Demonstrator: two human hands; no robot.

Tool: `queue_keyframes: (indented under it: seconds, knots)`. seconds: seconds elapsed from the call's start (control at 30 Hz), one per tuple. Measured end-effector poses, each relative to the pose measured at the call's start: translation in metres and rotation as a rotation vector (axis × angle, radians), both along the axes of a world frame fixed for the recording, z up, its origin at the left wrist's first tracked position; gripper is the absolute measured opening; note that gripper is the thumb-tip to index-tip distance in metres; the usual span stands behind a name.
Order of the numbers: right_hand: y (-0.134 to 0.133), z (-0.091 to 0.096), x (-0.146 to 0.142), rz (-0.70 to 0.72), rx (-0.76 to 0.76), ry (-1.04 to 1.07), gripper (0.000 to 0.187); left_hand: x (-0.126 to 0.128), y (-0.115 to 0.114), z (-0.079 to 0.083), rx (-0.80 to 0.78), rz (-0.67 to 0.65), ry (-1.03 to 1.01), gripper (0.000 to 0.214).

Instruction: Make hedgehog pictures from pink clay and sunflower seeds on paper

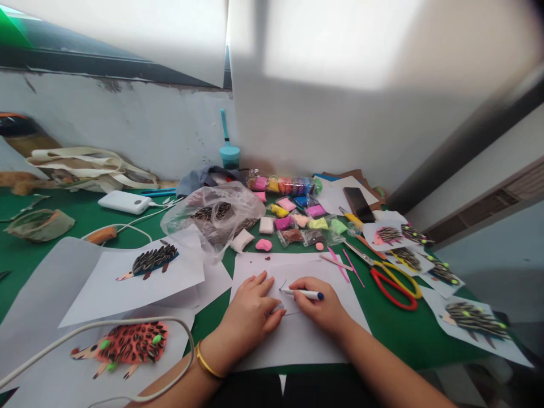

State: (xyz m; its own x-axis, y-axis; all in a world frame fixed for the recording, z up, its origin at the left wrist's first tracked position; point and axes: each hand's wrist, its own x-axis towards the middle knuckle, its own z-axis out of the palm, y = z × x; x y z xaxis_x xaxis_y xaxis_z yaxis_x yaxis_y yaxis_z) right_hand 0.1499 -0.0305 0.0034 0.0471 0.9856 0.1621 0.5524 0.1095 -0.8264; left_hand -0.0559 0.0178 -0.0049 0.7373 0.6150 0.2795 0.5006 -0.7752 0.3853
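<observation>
My right hand [321,303] is closed around a white marker pen [304,294] with a dark blue end. The pen's tip touches a sheet of white paper [310,340], where a short blue curved line shows. Flat on the left part of the same sheet lies my left hand [253,303], its fingers stretched out. By its thumb is a small bluish object [277,307], partly hidden, whose kind I cannot make out. Above the hands, a pink lump of clay [264,245] and several wrapped clay packets [284,222] sit on the green table.
On the right are scissors [393,283] with red and yellow handles, a phone [358,204] and several seed-covered hedgehog pictures [476,320]. To the left lie a hedgehog picture [155,259], a red hedgehog [134,343], a cable [114,322], a power bank [124,202] and a plastic bag [204,226].
</observation>
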Motion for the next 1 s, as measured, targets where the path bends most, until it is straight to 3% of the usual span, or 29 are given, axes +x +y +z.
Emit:
queue_keyframes:
  seconds: [0.67,1.0]
  knots:
    - [0.0014,-0.0038,0.0006,0.033,-0.018,0.008,0.016,0.0004,0.0003,0.0017,0.008,-0.004,0.001,0.013]
    - [0.0015,-0.0048,0.0018,-0.018,0.004,-0.001,0.015,-0.0002,0.0007,-0.0006,0.016,-0.007,0.004,0.013]
